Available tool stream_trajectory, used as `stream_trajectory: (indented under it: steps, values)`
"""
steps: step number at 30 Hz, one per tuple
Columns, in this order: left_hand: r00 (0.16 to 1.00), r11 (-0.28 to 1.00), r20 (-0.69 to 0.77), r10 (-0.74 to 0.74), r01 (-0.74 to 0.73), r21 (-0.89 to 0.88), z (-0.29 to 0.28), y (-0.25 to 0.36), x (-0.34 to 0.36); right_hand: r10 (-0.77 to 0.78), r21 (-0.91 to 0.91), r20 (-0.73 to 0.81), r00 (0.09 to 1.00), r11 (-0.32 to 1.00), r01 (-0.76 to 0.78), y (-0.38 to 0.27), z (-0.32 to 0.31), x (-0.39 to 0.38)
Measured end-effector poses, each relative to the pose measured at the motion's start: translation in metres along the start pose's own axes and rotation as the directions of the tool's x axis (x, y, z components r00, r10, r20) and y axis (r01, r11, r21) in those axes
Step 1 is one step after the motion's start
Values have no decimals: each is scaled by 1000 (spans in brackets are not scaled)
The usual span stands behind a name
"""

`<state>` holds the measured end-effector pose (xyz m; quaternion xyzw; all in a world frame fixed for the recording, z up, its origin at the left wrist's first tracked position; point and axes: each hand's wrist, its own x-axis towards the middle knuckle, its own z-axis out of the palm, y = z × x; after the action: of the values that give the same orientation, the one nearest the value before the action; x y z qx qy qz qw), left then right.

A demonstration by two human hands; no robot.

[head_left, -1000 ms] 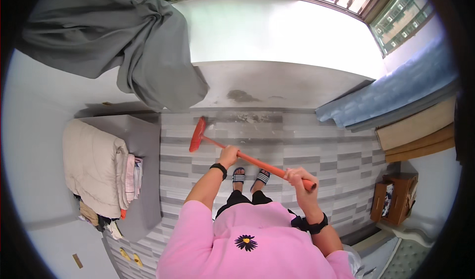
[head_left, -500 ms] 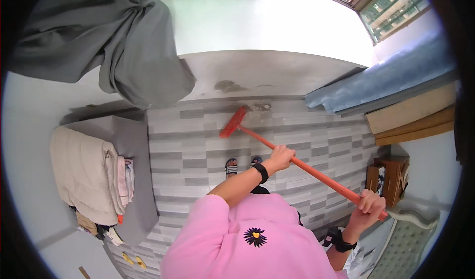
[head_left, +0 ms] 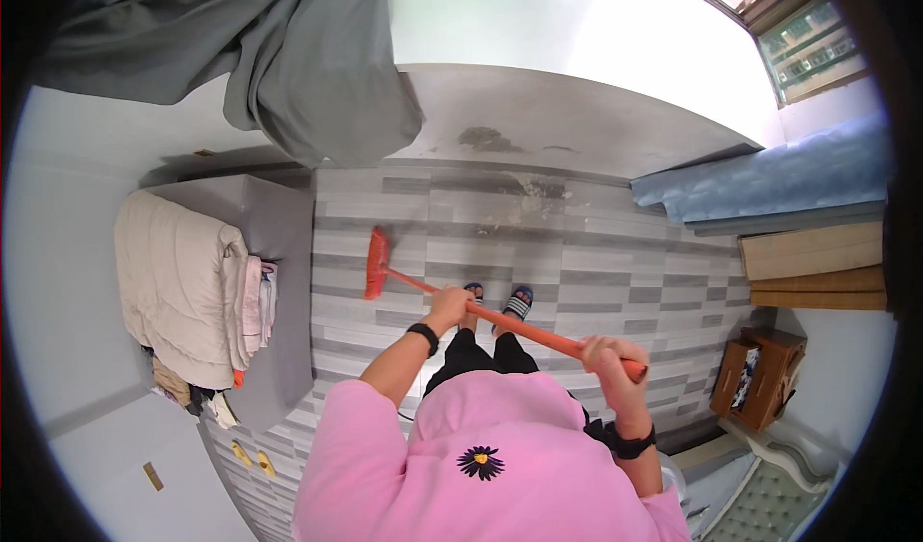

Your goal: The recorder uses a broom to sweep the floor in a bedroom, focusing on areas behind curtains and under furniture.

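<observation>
Floor [head_left: 625,273] lies under the broom [head_left: 534,332], left hand [head_left: 449,307] and right hand [head_left: 608,361] wrapped round it; right of it, a cabinet [head_left: 767,378] holds patterned items [head_left: 745,378].

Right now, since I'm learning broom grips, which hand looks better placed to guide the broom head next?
Probably the left hand: it grips the orange handle closer to the red broom head, while the right hand holds near the handle's far end.
</observation>
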<state>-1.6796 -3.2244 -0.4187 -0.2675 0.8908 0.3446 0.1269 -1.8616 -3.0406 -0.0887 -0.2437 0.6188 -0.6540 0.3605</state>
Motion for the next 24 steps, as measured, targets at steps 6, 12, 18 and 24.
stream_trajectory:
  steps: [6,12,18,24]
  values:
    - [944,933,-9,330,-328,-148,5,149,52,-250,-68,-135,959,968,243,-67,-48,-25]
    - [906,861,-148,396,-422,-284,-12,233,52,-497,49,-151,855,860,509,-114,-85,-34]
    - [991,971,-35,132,-136,-194,-17,172,7,-404,268,28,914,885,382,-75,-101,5]
    - [979,980,66,-191,194,-39,50,56,-36,7,194,323,946,978,-74,2,-62,16]
